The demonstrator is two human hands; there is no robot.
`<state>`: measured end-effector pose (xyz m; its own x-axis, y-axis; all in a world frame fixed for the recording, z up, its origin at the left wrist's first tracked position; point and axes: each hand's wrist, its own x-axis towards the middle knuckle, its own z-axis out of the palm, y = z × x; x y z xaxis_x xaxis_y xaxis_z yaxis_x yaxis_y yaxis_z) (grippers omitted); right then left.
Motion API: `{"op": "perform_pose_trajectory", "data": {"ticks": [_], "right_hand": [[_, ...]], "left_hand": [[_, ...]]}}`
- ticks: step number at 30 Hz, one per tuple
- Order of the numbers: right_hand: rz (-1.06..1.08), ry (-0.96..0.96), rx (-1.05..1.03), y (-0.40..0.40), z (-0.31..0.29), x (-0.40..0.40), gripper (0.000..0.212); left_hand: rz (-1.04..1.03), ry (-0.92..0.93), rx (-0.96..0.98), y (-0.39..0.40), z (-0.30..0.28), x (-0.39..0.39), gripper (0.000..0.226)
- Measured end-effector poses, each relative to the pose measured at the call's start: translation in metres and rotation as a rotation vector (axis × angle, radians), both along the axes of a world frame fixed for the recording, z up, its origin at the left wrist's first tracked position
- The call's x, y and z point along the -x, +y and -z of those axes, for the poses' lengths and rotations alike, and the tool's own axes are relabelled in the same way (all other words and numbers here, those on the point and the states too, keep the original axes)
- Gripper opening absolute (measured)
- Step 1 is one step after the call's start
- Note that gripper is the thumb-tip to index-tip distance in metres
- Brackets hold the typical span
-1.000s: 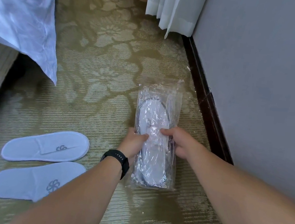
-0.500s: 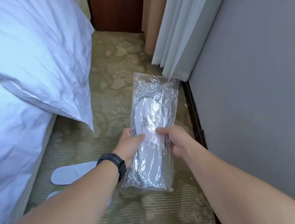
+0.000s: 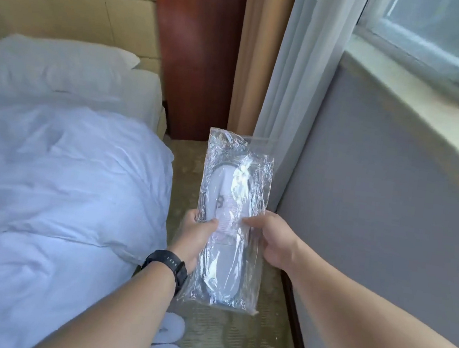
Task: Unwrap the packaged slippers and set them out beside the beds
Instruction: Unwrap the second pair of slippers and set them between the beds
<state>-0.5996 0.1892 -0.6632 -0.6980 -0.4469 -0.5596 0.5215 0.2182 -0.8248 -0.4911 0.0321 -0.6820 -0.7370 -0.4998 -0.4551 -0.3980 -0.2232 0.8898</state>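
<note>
Head view, looking down the gap between bed and wall: one clear plastic packet of slippers (image 3: 232, 217) is up in the air, held lengthwise away from the person, above the patterned carpet (image 3: 232, 343). Two hands on it. The left hand (image 3: 196, 238) pinches the packet's left edge near the middle, thumb on top; a single black wristband (image 3: 167, 267) sits on that wrist. The right hand (image 3: 269, 241) grips the right edge at the same height, thumb pressed onto the film. The wrapper is sealed and crinkled, glare all over it. Inside, white slippers show through, how many I cannot count. There's a small dark emblem on the upper one, and a faint printed label on the film near the thumbs, too blurred to read. Down on the floor, two loose white slippers (image 3: 167, 341) lie beside the one bed (image 3: 50, 182), close together, partly hidden by the left forearm. One pillow (image 3: 63, 66) at the head.
</note>
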Motion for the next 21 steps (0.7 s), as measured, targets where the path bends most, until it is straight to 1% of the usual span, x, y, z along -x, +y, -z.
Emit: {"op": "perform_pose_trajectory", "data": {"ticks": [2,5,6,8,9,12,14,16,18,21], "right_hand": [[-0.005,0.077,-0.011,-0.007,-0.059,0.000,0.013],[-0.024,0.172,0.021,-0.018,-0.156,0.001,0.008],[-0.030,0.200,0.035,-0.022,-0.187,0.002,0.008],[-0.030,0.263,0.068,-0.026,-0.249,0.001,0.013],[-0.031,0.290,0.088,-0.028,-0.279,0.000,0.014],[-0.055,0.367,0.163,-0.032,-0.362,0.001,0.015],[-0.062,0.431,0.220,-0.032,-0.413,0.003,0.018],[-0.053,0.487,0.272,-0.032,-0.459,0.004,0.016],[-0.044,0.544,0.322,-0.031,-0.502,0.003,0.015],[-0.029,0.629,0.377,-0.028,-0.557,0.001,0.016]], "left_hand": [[0.004,0.032,0.022,-0.006,-0.061,-0.001,0.047],[0.008,0.112,0.044,-0.016,-0.155,0.001,0.050],[0.007,0.145,0.050,-0.020,-0.186,0.003,0.048],[-0.005,0.197,0.079,-0.025,-0.247,0.004,0.033],[-0.009,0.222,0.092,-0.028,-0.276,0.004,0.030],[-0.016,0.320,0.100,-0.034,-0.359,0.006,0.039],[-0.021,0.380,0.125,-0.037,-0.409,0.009,0.032],[-0.013,0.439,0.150,-0.038,-0.456,0.011,0.029],[-0.009,0.493,0.182,-0.038,-0.500,0.011,0.034],[0.012,0.552,0.235,-0.035,-0.558,0.008,0.062]]}}
